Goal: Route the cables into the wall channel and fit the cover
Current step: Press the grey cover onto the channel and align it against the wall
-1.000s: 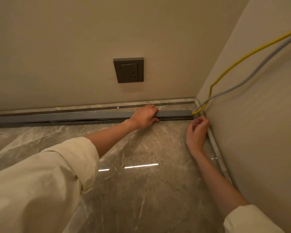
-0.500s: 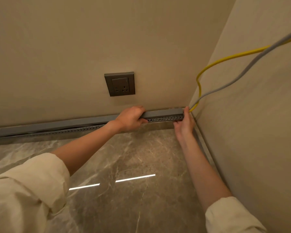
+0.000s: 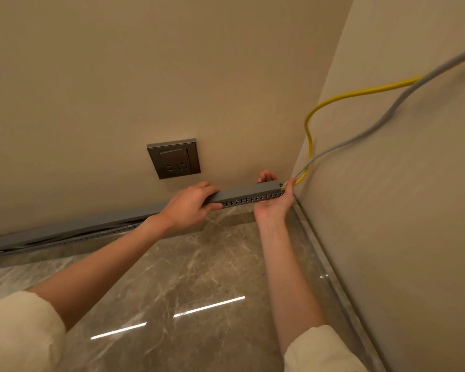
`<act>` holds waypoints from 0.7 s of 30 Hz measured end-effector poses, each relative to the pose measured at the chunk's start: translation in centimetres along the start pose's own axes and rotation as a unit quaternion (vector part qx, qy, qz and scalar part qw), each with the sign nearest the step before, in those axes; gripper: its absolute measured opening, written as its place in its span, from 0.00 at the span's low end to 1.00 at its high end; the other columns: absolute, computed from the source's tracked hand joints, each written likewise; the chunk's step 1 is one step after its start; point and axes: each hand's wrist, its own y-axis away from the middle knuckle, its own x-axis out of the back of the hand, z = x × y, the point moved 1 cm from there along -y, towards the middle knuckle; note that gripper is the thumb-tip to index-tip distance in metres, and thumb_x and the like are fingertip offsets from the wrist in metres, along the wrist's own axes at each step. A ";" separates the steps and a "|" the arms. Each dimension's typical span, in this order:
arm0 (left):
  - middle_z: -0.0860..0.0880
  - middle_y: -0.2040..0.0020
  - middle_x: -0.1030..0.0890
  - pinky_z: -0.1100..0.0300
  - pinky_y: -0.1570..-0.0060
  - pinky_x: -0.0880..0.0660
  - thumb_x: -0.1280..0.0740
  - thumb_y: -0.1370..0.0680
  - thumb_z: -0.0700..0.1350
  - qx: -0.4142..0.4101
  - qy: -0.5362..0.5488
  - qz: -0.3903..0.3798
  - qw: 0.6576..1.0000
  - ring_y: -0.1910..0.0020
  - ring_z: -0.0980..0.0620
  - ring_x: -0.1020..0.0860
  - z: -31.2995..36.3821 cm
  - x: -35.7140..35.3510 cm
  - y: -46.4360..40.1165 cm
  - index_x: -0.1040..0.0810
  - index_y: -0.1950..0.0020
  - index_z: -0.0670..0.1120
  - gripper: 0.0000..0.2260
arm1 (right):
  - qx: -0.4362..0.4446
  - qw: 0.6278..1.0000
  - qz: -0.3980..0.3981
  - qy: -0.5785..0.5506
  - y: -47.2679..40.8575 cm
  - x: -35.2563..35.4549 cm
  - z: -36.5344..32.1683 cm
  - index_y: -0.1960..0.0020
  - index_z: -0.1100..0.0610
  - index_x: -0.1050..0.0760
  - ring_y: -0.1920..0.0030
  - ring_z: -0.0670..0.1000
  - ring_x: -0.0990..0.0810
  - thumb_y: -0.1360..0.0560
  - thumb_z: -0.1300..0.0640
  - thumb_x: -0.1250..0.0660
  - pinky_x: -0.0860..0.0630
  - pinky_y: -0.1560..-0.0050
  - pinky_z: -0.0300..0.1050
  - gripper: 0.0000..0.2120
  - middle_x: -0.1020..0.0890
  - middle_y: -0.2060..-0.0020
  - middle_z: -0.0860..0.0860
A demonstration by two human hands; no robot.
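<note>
A long grey slotted cable channel with its cover runs along the foot of the back wall, and its right end is lifted off the floor near the corner. My left hand grips the channel from above, about mid-length. My right hand cups the right end from below, fingers behind it and thumb at the end. A yellow cable and a grey cable come down along the right wall and enter that end.
A grey wall socket sits on the back wall just above the channel. The right wall meets the back wall at a corner right beside my right hand. Glossy marble floor lies below, with a raised stone edge strip along the right wall.
The channel's right end has risen from the floor toward the socket. My right hand moved from beside the end to under it, palm up. The camera view has tilted upward.
</note>
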 end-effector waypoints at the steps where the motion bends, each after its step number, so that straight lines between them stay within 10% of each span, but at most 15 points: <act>1: 0.45 0.50 0.23 0.53 0.56 0.29 0.35 0.23 0.51 -0.002 0.003 0.004 1.000 0.51 0.45 0.24 0.0 0.1 0.0 0.25 0.40 0.44 0.16 | 0.000 1.000 0.006 0.002 -0.1 -0.1 0.0 0.60 0.60 0.25 0.66 0.51 0.21 0.23 0.41 0.42 0.25 0.59 0.41 0.23 0.19 0.69 0.54; 21: 0.44 0.47 0.19 0.48 0.52 0.25 0.40 0.21 0.52 0.007 0.004 -0.041 0.999 0.49 0.42 0.22 1.6 1.0 -0.7 0.28 0.38 0.49 0.14 | -0.024 0.998 -0.026 -0.060 0.2 -0.7 -0.1 0.68 0.57 0.30 0.74 0.51 0.31 0.29 0.39 0.39 0.32 0.67 0.43 0.22 0.30 0.75 0.51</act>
